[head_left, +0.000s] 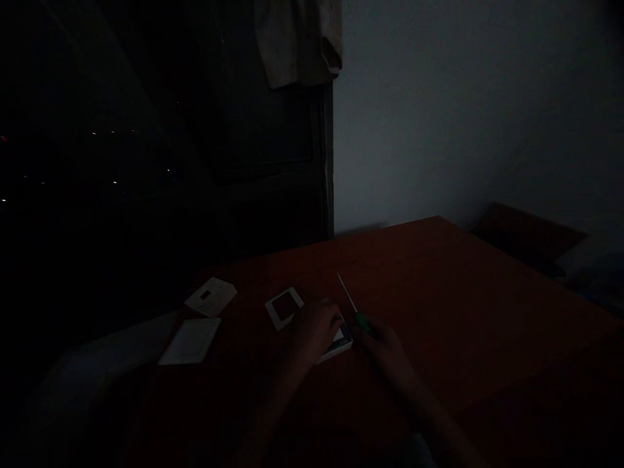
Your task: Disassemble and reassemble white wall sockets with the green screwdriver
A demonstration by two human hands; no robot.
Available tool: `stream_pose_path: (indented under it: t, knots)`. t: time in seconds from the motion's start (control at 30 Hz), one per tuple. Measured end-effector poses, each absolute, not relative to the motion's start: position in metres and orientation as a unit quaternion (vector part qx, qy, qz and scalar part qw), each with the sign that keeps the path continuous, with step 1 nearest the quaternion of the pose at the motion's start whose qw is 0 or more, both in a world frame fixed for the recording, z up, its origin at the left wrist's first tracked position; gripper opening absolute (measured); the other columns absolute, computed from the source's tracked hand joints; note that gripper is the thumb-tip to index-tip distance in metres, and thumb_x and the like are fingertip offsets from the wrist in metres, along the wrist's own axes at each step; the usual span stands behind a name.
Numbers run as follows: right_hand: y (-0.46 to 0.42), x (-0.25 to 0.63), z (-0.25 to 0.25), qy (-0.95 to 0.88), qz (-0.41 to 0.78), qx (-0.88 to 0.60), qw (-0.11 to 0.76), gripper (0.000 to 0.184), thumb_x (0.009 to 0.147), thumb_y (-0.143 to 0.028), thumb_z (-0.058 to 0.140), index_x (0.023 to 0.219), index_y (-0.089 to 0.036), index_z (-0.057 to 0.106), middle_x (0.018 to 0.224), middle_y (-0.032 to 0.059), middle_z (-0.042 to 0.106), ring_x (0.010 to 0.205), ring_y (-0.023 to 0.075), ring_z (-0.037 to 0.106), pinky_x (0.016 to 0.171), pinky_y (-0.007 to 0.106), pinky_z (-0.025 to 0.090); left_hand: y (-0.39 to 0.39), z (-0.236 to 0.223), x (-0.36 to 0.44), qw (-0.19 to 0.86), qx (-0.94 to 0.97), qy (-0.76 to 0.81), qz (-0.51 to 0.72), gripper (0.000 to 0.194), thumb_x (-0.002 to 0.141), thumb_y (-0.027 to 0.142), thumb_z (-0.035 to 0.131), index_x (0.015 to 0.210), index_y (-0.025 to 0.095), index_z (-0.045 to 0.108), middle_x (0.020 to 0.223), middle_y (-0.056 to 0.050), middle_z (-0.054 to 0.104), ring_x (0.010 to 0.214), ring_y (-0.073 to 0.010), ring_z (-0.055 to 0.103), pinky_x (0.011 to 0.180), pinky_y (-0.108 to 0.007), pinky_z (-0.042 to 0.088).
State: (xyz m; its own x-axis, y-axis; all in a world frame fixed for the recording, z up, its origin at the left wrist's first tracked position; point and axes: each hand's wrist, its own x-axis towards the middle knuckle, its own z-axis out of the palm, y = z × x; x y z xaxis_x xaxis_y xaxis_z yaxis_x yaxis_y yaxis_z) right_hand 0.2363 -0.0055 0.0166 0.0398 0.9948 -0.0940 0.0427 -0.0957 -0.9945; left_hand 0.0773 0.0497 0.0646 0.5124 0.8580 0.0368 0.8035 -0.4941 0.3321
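In the dim head view, my right hand [390, 354] is closed round the green handle of a screwdriver [361, 320]. Its thin metal shaft points up and away to the left, with the tip clear of the other things. My left hand [316, 328] lies over a shallow white rectangular case [337, 351] with a dark inner part, covering much of it. The fingers of that hand are curled down at the case's top; what they pinch, if anything, is hidden. A white square frame [279, 320] with a dark opening lies just beyond the left hand.
On the reddish-brown table [439, 292], a white panel with a small dark cutout [214, 300] and a plain white rectangular piece [191, 341] lie at the left. A pale wall [414, 117] rises behind. Cloth [297, 45] hangs by a dark window.
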Motion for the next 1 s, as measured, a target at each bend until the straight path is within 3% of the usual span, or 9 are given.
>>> stream_pose_path:
  t: [1.0]
  knots:
    - [-0.0059, 0.2379, 0.0135, -0.497, 0.486, -0.535, 0.480, 0.028, 0.080, -0.043, 0.059, 0.086, -0.017, 0.065, 0.080, 0.0021, 0.064, 0.076, 0.0184, 0.057, 0.067, 0.024, 0.044, 0.0514, 0.0640, 0.0770, 0.126, 0.866, 0.476, 0.089, 0.015, 0.087, 0.016, 0.053, 0.080, 0.021, 0.065, 0.084, -0.001, 0.063, 0.080, -0.0164, 0.061, 0.068, -0.025, 0.042]
